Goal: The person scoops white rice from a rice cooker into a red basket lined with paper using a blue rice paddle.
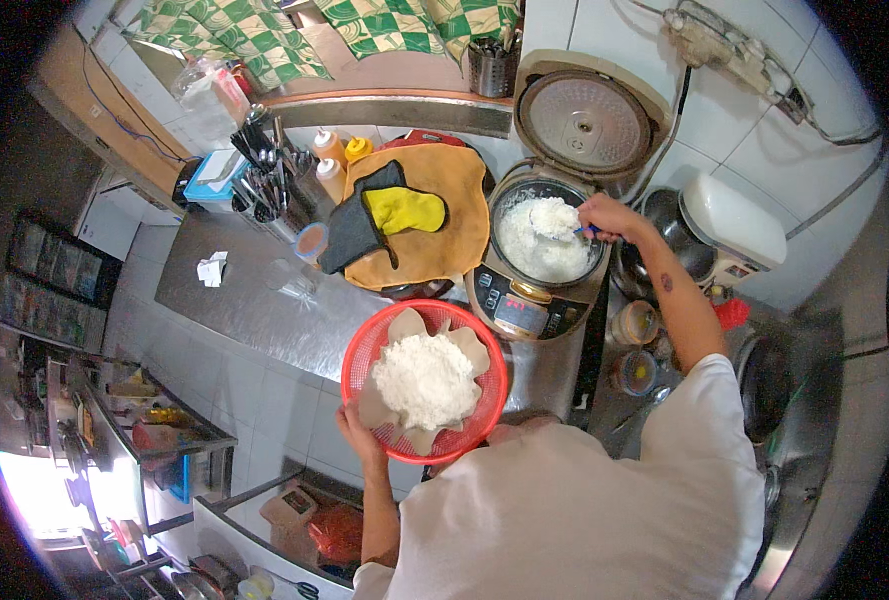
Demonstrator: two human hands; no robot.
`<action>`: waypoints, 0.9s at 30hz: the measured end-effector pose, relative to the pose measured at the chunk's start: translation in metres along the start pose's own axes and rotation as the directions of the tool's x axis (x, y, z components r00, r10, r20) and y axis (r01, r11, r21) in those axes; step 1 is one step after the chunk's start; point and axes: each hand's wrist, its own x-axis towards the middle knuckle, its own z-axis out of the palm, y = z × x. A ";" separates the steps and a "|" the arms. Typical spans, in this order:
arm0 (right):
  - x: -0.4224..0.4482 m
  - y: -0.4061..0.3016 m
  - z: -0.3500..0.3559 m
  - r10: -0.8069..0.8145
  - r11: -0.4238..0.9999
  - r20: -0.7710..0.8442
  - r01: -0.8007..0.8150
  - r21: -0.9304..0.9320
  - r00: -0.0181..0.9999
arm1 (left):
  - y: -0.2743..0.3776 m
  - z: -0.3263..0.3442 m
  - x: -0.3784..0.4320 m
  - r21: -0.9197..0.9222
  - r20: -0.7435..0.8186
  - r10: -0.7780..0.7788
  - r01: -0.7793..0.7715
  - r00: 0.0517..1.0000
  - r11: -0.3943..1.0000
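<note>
My left hand (361, 433) grips the rim of a red plastic basket (352, 360) lined with brown paper (407, 325). A heap of white rice (426, 381) fills the liner's middle. To the right, my right hand (611, 218) holds a rice paddle with a blue handle (584, 229) inside the rice cooker (480, 283). A mound of rice (554, 218) sits on the paddle and hides its blade. More cooked rice (546, 259) lies in the dark inner pot (498, 241). Behind it the cooker's lid (583, 124) stands raised.
Left of the cooker lie a brown cloth (437, 259), a dark cloth (354, 225) and a yellow cloth (407, 210). Sauce bottles (330, 176) and a cutlery holder (283, 217) stand beyond. Crumpled paper (212, 268) rests on the steel counter (257, 315). Lidded containers (634, 322) stand right.
</note>
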 end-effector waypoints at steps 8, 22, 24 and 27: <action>0.002 0.014 -0.001 0.017 0.976 0.002 -0.017 0.216 1.000 | 0.012 0.010 -0.005 -0.033 -0.023 -0.027 0.027 0.999 0.999; -0.013 -0.001 0.007 -0.021 0.974 -0.054 0.032 0.224 0.998 | -0.001 0.005 -0.001 0.010 -0.027 0.052 -0.052 0.998 0.999; -0.021 -0.002 -0.001 -0.045 0.971 0.003 0.043 0.236 0.999 | 0.001 0.006 -0.002 0.065 0.007 0.037 -0.038 0.999 0.997; -0.045 -0.039 0.005 -0.091 0.983 -0.014 0.092 0.159 0.996 | 0.011 0.006 -0.006 0.103 -0.003 0.025 -0.024 1.000 0.994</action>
